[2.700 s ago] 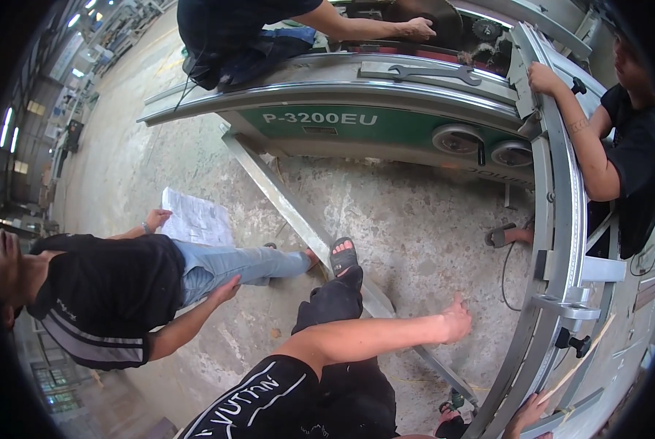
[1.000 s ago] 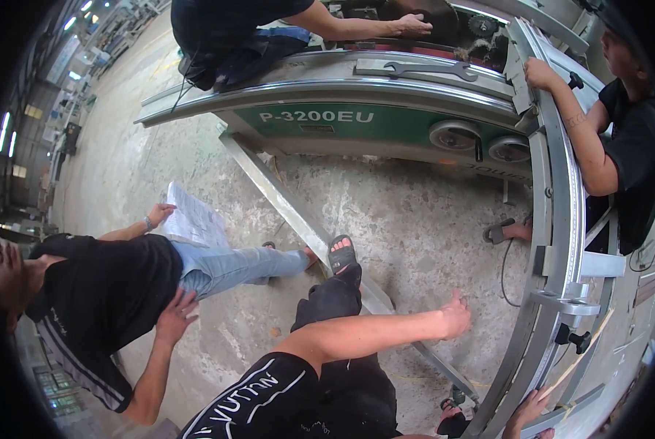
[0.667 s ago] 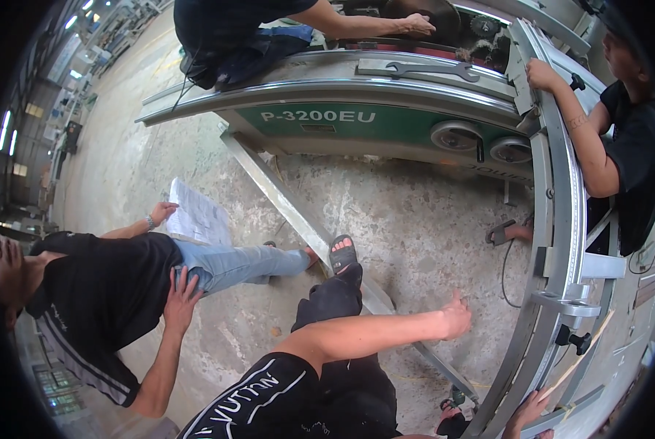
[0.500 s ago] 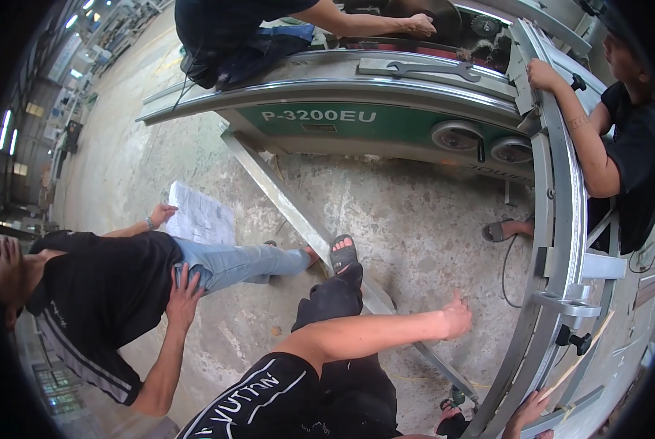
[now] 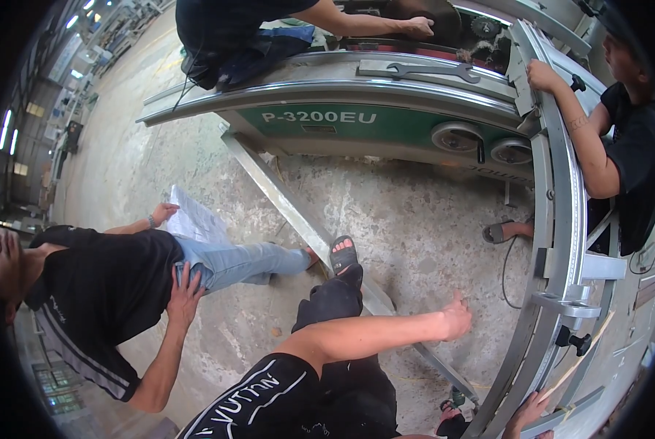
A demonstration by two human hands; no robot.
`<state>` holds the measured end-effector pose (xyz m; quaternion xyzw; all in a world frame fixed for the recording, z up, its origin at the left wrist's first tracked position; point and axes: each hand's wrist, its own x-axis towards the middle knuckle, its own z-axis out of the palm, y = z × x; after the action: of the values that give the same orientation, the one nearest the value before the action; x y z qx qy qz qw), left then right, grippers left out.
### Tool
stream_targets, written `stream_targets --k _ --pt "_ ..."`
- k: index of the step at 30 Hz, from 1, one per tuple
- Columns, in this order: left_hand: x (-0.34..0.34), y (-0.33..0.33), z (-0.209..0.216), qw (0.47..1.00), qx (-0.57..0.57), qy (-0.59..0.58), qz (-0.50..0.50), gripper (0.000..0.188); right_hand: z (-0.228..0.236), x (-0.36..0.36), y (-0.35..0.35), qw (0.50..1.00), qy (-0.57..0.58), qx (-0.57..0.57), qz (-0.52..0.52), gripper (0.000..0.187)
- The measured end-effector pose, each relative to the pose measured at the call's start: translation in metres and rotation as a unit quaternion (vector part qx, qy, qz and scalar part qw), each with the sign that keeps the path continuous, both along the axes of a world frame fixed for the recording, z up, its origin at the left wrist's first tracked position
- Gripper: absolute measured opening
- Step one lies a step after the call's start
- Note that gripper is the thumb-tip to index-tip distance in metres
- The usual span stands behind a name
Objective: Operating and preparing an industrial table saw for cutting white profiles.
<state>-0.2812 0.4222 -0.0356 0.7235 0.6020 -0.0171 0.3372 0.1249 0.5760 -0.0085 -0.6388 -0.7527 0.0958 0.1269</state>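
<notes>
My left forearm stretches to the right across my raised leg. At its end my left hand (image 5: pixel 455 320) hangs over the concrete floor, its fingers curled with one sticking up and nothing visible in them. It touches no object. My sandalled foot (image 5: pixel 343 254) rests on a long metal beam (image 5: pixel 283 197) that runs slantwise from the machine. My right hand does not show clearly. At the lower right edge a hand (image 5: pixel 529 411) is beside a metal rail and a thin wooden strip (image 5: pixel 578 358); whose it is I cannot tell.
Ahead stands a green and grey panel saw (image 5: pixel 408 135) with handwheels and a large wrench (image 5: pixel 433 71). One person reaches toward its blade (image 5: pixel 426 16). Another grips the long rail frame (image 5: pixel 562 219) at right. At left a person holds a paper sheet (image 5: pixel 196 216).
The paper in the left person's hand has tilted and looks narrower, and that person has shifted slightly. My left arm and foot stay in place.
</notes>
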Motion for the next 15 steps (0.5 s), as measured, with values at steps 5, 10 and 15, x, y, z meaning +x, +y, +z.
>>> stream_targets --k 5,10,15 --pt "-0.001 0.0 0.0 1.0 0.001 -0.004 0.011 0.024 0.002 -0.004 -0.001 1.0 0.008 0.004 -0.006 0.032" --pt "0.002 0.002 -0.006 1.0 0.001 -0.013 0.013 0.026 -0.002 0.004 0.001 0.998 -0.023 0.036 0.045 0.035" --pt "0.0 0.002 -0.003 1.0 -0.011 -0.016 0.013 0.027 -0.002 0.002 0.0 1.0 -0.002 0.007 0.02 0.036"
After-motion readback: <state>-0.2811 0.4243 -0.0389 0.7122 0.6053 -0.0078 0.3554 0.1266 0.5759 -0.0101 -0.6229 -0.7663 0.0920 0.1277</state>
